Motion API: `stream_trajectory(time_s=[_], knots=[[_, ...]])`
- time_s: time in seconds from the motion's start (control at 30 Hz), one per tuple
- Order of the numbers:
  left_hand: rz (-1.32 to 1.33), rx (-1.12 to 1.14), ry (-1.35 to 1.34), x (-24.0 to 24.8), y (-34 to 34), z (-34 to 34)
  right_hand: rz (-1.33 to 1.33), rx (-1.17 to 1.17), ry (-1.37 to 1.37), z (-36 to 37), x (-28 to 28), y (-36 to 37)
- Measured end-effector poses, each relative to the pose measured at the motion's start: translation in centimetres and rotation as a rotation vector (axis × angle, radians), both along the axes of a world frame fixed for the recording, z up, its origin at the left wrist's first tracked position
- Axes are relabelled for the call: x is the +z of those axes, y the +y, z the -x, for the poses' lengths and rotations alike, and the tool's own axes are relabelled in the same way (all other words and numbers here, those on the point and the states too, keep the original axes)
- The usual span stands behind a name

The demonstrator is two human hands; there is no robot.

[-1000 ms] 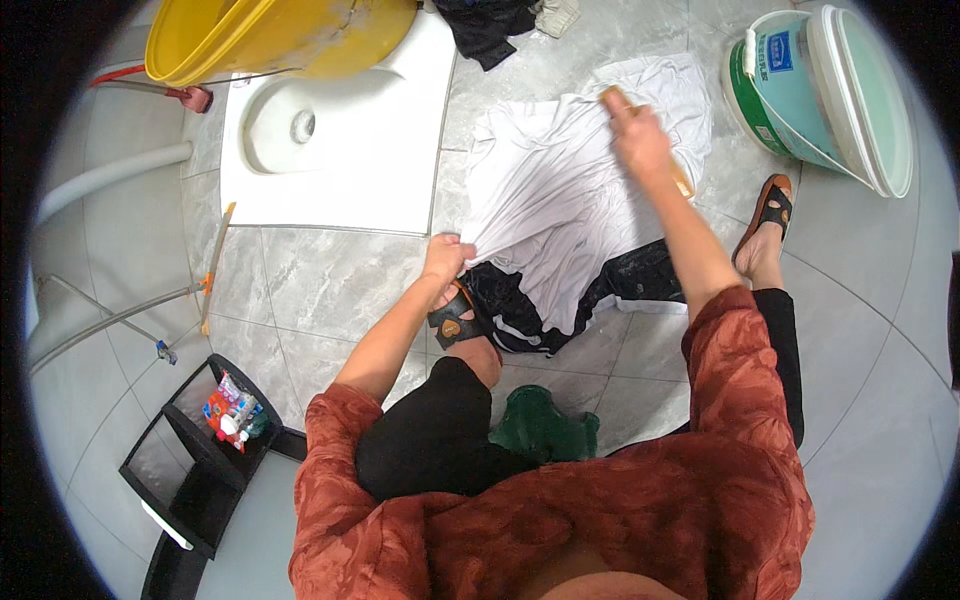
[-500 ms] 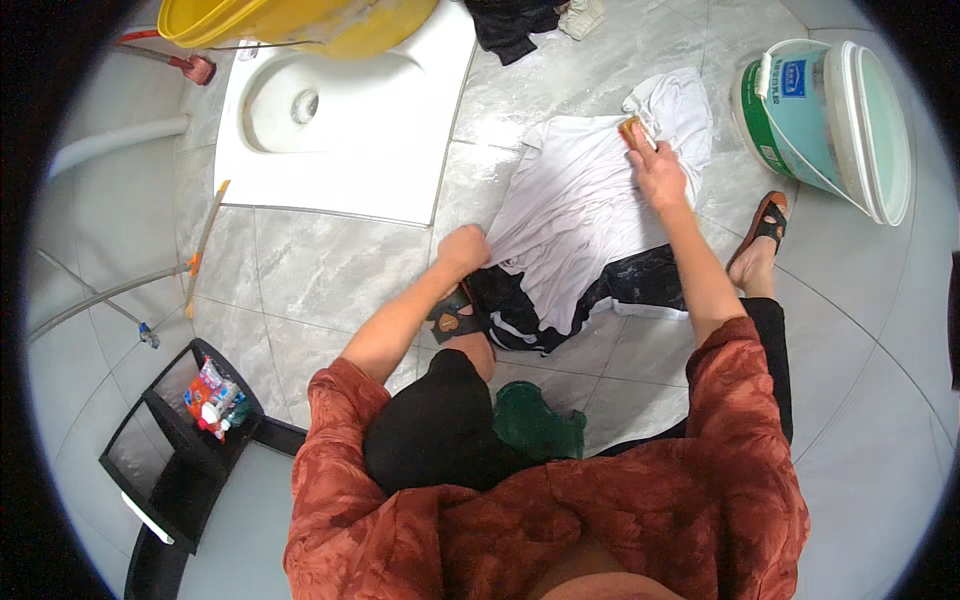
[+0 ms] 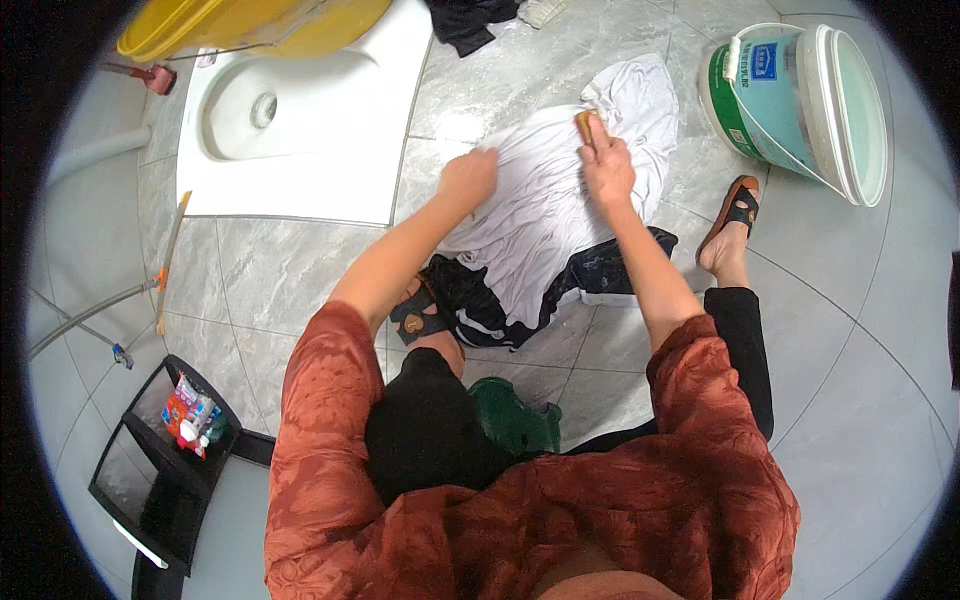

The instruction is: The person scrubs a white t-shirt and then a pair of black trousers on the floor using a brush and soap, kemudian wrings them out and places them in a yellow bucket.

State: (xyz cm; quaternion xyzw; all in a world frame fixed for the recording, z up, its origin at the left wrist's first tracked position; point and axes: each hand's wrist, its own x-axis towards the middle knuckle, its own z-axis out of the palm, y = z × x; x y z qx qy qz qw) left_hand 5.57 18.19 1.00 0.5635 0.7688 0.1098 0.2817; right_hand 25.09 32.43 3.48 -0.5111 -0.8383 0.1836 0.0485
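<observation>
A white shirt point(image 3: 545, 190) lies spread and wrinkled over a black-and-white garment point(image 3: 600, 270) on the tiled floor. My right hand point(image 3: 608, 178) is closed round a small brush point(image 3: 588, 124) with a brown back, held on the upper part of the shirt. Its bristles are hidden from me. At the shirt's left edge my left hand point(image 3: 469, 180) is closed, its curled fingers gripping the cloth; the fingertips are slightly blurred.
A white squat toilet point(image 3: 300, 190) is at the left, with a yellow basin point(image 3: 250, 30) over its far end. A teal bucket point(image 3: 780, 100) stands far right. Dark cloth point(image 3: 465, 25) lies at the back. A black rack point(image 3: 170, 450) holds packets. Something green point(image 3: 510, 415) sits beneath me.
My left hand has moved forward along the shirt's left edge. The brush in my right hand has shifted slightly on the cloth. The whole view has swung a little to the right.
</observation>
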Motion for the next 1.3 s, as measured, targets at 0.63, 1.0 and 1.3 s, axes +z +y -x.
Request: stream_trajectory(time_s=[0.63,1.0,1.3], knots=[[0.277,0.181,0.033,2.4,-12.1,3.1,0.037,0.312,0.069,5.2,-1.5,2.7],[0.35,0.147,0.033,3.0,-12.4,3.3,-0.2,0.058,-0.412,6.0,3.2,12.5],[0.265,0.107,0.092,0.5,-14.5,3.9,0.584,0.404,-0.087,13.3,2.3,-9.2]])
